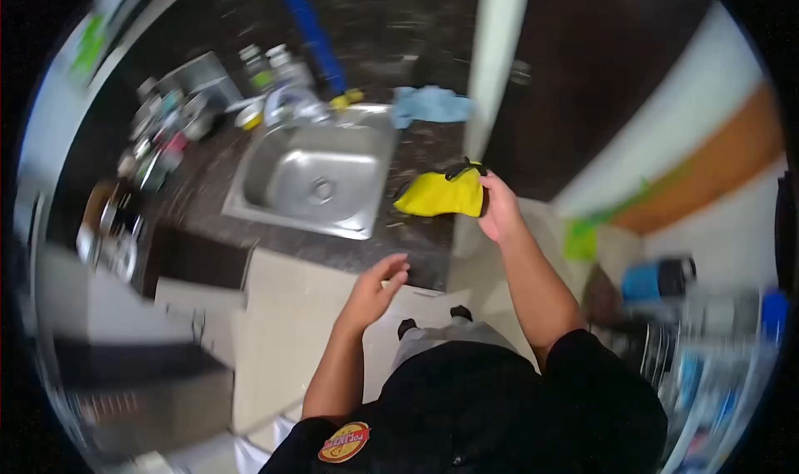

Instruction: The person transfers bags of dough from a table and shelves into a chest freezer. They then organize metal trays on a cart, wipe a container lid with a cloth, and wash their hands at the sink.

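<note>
A yellow cloth with black edging hangs from my right hand, whose fingers pinch its right end. It is over the dark counter just right of the steel sink. Whether the cloth touches the counter I cannot tell. Lower and to the left, my left hand is in front of the counter's edge, with nothing in it. Its fingers are slightly bent and the thumb stands apart.
Behind the sink's right corner lies a light blue cloth. Bottles and a blurred cluster of kitchenware stand left of the sink. A shelf rack is at the lower right, near a blue container.
</note>
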`<state>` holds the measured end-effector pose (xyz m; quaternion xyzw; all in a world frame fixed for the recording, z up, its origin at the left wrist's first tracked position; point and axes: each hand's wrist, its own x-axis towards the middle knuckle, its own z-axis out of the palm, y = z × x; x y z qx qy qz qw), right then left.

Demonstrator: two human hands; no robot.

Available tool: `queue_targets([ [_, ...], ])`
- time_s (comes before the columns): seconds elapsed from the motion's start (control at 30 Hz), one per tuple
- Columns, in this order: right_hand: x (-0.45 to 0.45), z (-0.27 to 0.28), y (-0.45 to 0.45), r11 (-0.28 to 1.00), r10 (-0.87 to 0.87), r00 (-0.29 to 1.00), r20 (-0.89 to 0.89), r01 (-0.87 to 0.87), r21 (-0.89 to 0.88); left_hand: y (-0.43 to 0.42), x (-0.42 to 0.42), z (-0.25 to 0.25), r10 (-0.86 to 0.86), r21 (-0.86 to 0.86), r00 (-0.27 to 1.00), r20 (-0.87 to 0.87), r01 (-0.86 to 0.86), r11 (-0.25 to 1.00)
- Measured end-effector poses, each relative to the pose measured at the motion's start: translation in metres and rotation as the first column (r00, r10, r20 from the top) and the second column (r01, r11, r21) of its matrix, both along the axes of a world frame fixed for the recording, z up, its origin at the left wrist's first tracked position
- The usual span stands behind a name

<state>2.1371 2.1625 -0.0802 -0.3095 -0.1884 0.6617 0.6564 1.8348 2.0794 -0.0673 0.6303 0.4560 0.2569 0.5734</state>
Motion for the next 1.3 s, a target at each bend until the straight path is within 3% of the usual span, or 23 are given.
queue_targets([
  [0.07, 0.027, 0.044, -0.071, 0.986, -0.162, 0.987, -0.01, 0.162, 0.023, 0.025, 0.037, -0.012, -0.154, -0.066, 0.983, 0.101, 0.161, 0.985],
  [0.17, 0.072, 0.08, -0.152, 0.935, -0.328, 0.943, -0.058, 0.333, 0.127, 0.044, 0.115, -0.009, -0.399, 0.093, 0.902, 0.168, 0.388, 0.917],
  [0.23, 0.098, 0.082, -0.216, 0.895, -0.4, 0.916, 0.033, 0.383, 0.23, 0.031, 0.173, 0.005, -0.553, 0.153, 0.814, 0.176, 0.532, 0.833],
  [0.3, 0.113, 0.081, -0.286, 0.83, -0.517, 0.853, 0.07, 0.48, 0.285, -0.003, 0.232, 0.022, -0.67, 0.256, 0.715, 0.199, 0.622, 0.74],
  [0.33, 0.114, 0.083, -0.321, 0.802, -0.586, 0.801, 0.125, 0.551, 0.231, -0.03, 0.258, 0.029, -0.734, 0.264, 0.652, 0.188, 0.687, 0.677],
  [0.43, 0.116, 0.077, -0.418, 0.658, -0.748, 0.624, 0.225, 0.741, 0.133, -0.128, 0.329, 0.045, -0.792, 0.465, 0.524, 0.313, 0.643, 0.609],
  [0.47, 0.118, 0.06, -0.449, 0.606, -0.783, 0.559, 0.274, 0.785, 0.131, -0.156, 0.35, 0.042, -0.835, 0.462, 0.462, 0.299, 0.696, 0.55],
  [0.57, 0.119, 0.041, -0.558, 0.451, -0.838, 0.38, 0.391, 0.886, 0.105, -0.25, 0.415, 0.018, -0.994, 0.418, 0.089, 0.062, 0.902, 0.107],
  [0.6, 0.106, 0.053, -0.592, 0.407, -0.845, 0.339, 0.412, 0.909, 0.085, -0.288, 0.423, 0.007, -0.997, 0.407, 0.032, 0.068, 0.912, 0.057],
  [0.7, 0.104, 0.072, -0.681, 0.287, -0.863, 0.225, 0.453, 0.955, 0.073, -0.401, 0.459, -0.009, -0.862, 0.078, -0.02, 0.507, 0.997, 0.022],
  [0.73, 0.105, 0.068, -0.708, 0.251, -0.854, 0.193, 0.484, 0.966, 0.057, -0.427, 0.473, -0.009, -0.861, 0.075, -0.048, 0.506, 0.997, -0.012],
  [0.83, 0.107, 0.051, -0.776, 0.193, -0.827, 0.162, 0.538, 0.981, 0.001, -0.49, 0.511, -0.011, -0.911, 0.032, -0.283, 0.3, 0.958, -0.286],
  [0.87, 0.112, 0.04, -0.796, 0.164, -0.805, 0.155, 0.573, 0.986, -0.036, -0.506, 0.524, -0.009, -0.909, 0.024, -0.289, 0.3, 0.955, -0.295],
  [0.97, 0.137, 0.024, -0.853, 0.092, -0.755, 0.135, 0.642, 0.991, -0.1, -0.554, 0.575, 0.0, -0.841, 0.161, -0.477, -0.255, 0.837, -0.524],
  [1.0, 0.147, 0.026, -0.87, 0.044, -0.578, 0.111, 0.809, 0.994, -0.105, -0.567, 0.595, -0.008, -0.836, 0.157, -0.487, -0.253, 0.832, -0.532],
  [1.07, 0.171, 0.025, -0.899, -0.048, -0.122, 0.087, 0.989, 0.994, -0.093, -0.593, 0.639, -0.035, -0.881, 0.289, -0.47, -0.048, 0.838, -0.462],
  [1.1, 0.186, 0.019, -0.911, -0.063, -0.115, 0.093, 0.989, 0.993, -0.101, -0.608, 0.661, -0.051, -0.884, 0.349, -0.463, 0.063, 0.84, -0.415],
  [1.2, 0.239, 0.002, -0.942, -0.086, -0.413, -0.094, 0.906, 0.994, 0.065, -0.677, 0.675, -0.058, -0.83, 0.311, -0.514, 0.217, 0.842, -0.441],
  [1.23, 0.257, 0.005, -0.954, -0.096, -0.407, -0.08, 0.91, 0.994, 0.045, -0.696, 0.681, -0.059, -0.805, 0.289, -0.518, 0.289, 0.849, -0.443],
  [1.3, 0.289, 0.018, -0.974, -0.139, -0.229, 0.027, 0.973, 0.988, -0.06, -0.723, 0.713, -0.071, -0.809, 0.176, -0.521, 0.272, 0.854, -0.49],
])
